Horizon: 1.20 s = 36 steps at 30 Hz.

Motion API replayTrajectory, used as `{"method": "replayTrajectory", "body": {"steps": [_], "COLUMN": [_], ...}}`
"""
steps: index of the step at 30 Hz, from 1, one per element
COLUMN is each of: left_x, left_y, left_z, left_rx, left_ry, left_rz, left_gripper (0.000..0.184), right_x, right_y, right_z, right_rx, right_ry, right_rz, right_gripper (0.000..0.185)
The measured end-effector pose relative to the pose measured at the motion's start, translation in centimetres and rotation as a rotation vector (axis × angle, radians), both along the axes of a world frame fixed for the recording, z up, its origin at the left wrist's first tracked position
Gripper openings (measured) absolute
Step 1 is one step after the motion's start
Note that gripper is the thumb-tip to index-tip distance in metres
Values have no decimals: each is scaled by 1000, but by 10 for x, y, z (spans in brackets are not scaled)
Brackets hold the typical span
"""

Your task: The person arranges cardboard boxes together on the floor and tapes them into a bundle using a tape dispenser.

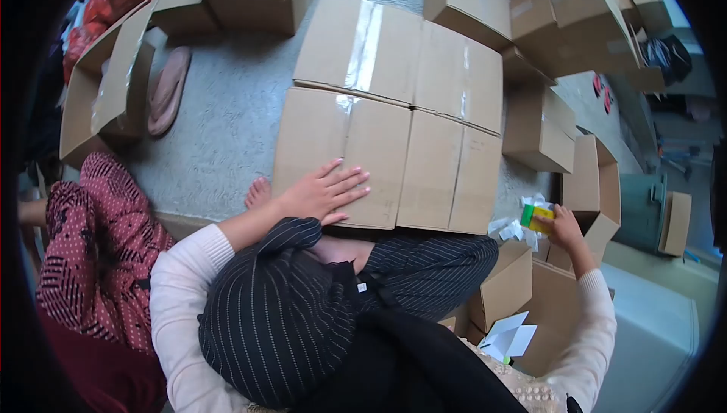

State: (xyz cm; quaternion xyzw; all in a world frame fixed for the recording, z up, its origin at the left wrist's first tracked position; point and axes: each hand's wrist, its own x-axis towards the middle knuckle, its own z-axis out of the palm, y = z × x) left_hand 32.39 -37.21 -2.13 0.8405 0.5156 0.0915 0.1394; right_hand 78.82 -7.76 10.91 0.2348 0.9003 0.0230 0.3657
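Observation:
My left hand (pixel 324 193) lies flat, fingers spread, on the near left taped cardboard box (pixel 341 136). That box stands in a block of several closed cartons, and the far left carton (pixel 356 45) has shiny clear tape along its top. Out to the right, my right hand (pixel 564 227) is closed on a small yellow and green box (pixel 538 218). White scraps of paper or card (pixel 506 229) lie just under and beside it. Below my right forearm is an open carton (pixel 541 292), with an open white small box (pixel 507 336) at its near side.
Another person's patterned trouser leg (pixel 106 261) is close on my left. A pink slipper (pixel 169 91) lies on the grey floor beside an open carton (pixel 129 95). More cartons (pixel 545 129) stand along the right, with a green bin (pixel 640 212) beyond them.

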Motion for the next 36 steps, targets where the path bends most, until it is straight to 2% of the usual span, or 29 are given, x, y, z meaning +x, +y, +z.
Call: {"method": "replayTrajectory", "body": {"steps": [3,5,7,8,11,12,14,17,19,21,23,24,25,26,27,29,30,32,36], "left_x": [1,3,2,2,1,1,5,-3,-8,-25,-42,-47,-51,-53,-52,-51,-54,-63,-87], "left_y": [1,1,1,1,2,2,1,-1,-1,0,8,16,27,35,41,50,50,47,28], "left_z": [7,10,12,12,15,15,14,10,5,4,10,11,11,12,18,33,35,37,33], "left_rx": [-8,-13,-22,-24,-27,-21,-14,20,8,32,105,111,-71,-258,-237,-556,-528,-731,-643], "left_ry": [-2,9,24,19,16,8,-12,-33,-151,-155,-532,-539,-982,-1428,-1436,-1837,-1853,-2180,-2159], "left_rz": [-1,0,2,7,15,12,34,34,64,175,652,670,769,840,856,845,865,605,801], "left_gripper": [58,57,57,57,57,57,58,58,57,58,54,54,53,53,53,42,42,32,18], "right_x": [-8,-17,-37,-25,-43,-48,-48,-56,-61,-101,-116,-143,-181,-217,-251,-309,-332,-366,-406], "right_y": [2,-3,-5,-4,-5,-4,8,21,37,34,55,52,39,23,3,-42,-60,-82,-90], "right_z": [-55,-111,-149,-178,-160,-168,-196,-179,-139,-63,-24,5,32,48,58,68,65,56,23], "right_rx": [-45,-87,-155,-82,-180,-179,-240,-263,-77,285,382,268,149,31,-90,-244,-280,-335,-421], "right_ry": [-70,65,-8,130,187,183,206,182,58,122,427,562,696,755,808,813,782,754,739], "right_rz": [-134,-37,-6,9,-80,-75,-270,-290,-308,-374,-323,-324,-321,-216,-109,125,231,404,518], "right_gripper": [52,45,40,38,36,36,37,39,40,44,52,55,58,60,62,62,62,62,63]}}
